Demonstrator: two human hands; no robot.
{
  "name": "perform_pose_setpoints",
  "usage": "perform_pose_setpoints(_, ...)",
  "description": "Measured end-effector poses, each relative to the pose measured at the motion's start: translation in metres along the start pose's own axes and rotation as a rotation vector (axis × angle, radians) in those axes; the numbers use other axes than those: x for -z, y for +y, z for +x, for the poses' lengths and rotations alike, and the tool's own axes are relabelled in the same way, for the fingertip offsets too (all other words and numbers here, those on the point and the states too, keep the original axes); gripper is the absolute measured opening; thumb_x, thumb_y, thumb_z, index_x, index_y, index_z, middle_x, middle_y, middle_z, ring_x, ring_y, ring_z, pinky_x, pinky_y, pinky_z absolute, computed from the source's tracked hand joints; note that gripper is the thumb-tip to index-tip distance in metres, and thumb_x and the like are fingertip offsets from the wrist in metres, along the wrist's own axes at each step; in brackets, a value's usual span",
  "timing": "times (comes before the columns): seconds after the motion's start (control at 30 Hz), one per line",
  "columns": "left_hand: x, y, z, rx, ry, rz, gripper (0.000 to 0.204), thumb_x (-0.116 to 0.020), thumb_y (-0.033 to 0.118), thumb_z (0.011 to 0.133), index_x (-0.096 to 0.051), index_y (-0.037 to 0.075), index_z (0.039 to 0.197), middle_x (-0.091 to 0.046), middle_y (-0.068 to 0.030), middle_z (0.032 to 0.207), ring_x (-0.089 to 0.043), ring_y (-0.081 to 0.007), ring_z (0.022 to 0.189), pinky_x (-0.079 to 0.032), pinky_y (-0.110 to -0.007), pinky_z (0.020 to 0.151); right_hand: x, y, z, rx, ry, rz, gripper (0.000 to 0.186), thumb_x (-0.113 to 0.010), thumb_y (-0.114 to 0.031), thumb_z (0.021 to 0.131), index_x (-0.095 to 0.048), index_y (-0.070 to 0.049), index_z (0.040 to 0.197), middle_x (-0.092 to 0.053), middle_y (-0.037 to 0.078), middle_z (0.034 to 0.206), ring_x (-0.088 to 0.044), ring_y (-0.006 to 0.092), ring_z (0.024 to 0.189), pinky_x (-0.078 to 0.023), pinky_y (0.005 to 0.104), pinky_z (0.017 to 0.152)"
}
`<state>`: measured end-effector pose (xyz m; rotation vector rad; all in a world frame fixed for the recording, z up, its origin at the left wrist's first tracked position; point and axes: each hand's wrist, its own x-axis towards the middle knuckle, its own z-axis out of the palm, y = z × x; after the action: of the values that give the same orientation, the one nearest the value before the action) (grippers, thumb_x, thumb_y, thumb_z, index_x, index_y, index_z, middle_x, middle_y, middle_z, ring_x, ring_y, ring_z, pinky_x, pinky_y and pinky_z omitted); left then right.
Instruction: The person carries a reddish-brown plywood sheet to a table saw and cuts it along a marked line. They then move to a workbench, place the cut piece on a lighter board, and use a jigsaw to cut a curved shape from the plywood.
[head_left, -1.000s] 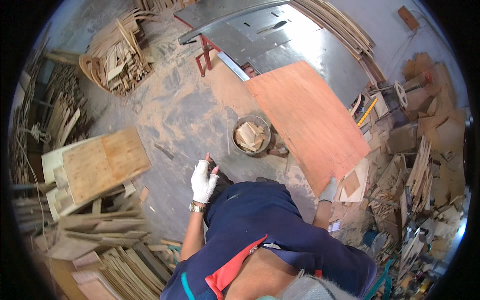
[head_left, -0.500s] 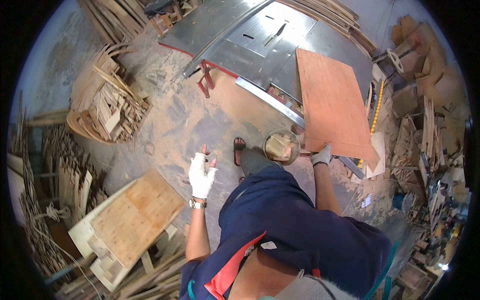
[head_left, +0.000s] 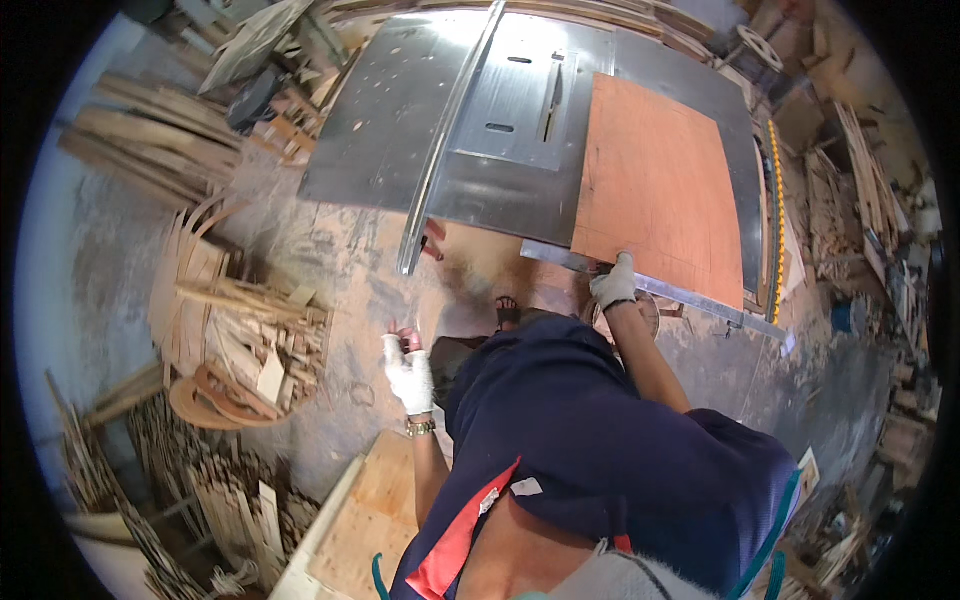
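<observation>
My right hand (head_left: 615, 284), in a white glove with bare fingertips, is closed on the near edge of a reddish plywood sheet (head_left: 660, 185). The thumb lies on top of the sheet; the fingers beneath are mostly hidden. The sheet lies on the right part of a grey metal saw table (head_left: 380, 130), to the right of the blade slot (head_left: 552, 100). In a matching glove, with a watch at the wrist, my left hand (head_left: 407, 375) hangs over the floor. It holds nothing, and its fingers are apart and slightly bent.
A long metal fence (head_left: 455, 130) crosses the saw table left of the slot. A metal rail (head_left: 690, 298) runs along the near edge. Wood offcuts (head_left: 250, 350) are heaped at the left, and a pale board (head_left: 375, 500) lies at lower left. A yellow strip (head_left: 777, 220) stands at right.
My body and view have moved closer to the saw table. The plywood sheet has swung straighter and rests further over the table, still in my right hand. My left hand remains free.
</observation>
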<state>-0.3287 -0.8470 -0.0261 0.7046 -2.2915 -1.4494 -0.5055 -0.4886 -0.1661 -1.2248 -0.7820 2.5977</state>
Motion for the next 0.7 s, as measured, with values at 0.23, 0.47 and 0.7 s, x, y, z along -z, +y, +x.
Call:
perform_pose_setpoints(0.23,-0.040,-0.104,0.193,0.243,-0.264,-0.237,0.042,-0.047,0.030,0.109,-0.053,-0.001,0.136,-0.067,-0.0089,0.115,-0.060,-0.0152,0.094,-0.049,-0.029,0.081,0.043,0.024,-0.024,-0.427,-0.180,-0.583,0.034,-0.054,-0.031,0.104,-0.061,-0.003,0.120,-0.071,0.011,0.092,-0.070,0.0221,0.074,-0.057,0.0360,0.062)
perform_pose_setpoints(0.47,-0.133,-0.238,0.330,0.987,-0.896,-0.522,0.022,-0.050,0.030,0.104,-0.060,0.011,0.106,-0.069,-0.0067,0.092,-0.066,-0.0181,0.074,-0.049,-0.032,0.053,0.104,0.103,-0.157,-0.018,0.445,-1.081,0.040,-0.053,-0.038,0.104,-0.070,-0.003,0.097,-0.072,0.008,0.082,-0.071,0.0203,0.074,-0.055,0.0367,0.059)
perform_pose_setpoints(0.7,-0.206,-0.265,0.317,1.301,-1.265,-0.463,0.028,-0.048,0.035,0.107,-0.065,0.013,0.106,-0.065,-0.0032,0.086,-0.065,-0.0198,0.073,-0.057,-0.038,0.060,0.247,0.222,-0.292,-0.138,0.169,-1.911,0.035,-0.062,-0.034,0.095,-0.073,-0.002,0.103,-0.075,0.018,0.094,-0.073,0.0310,0.085,-0.056,0.0437,0.075)
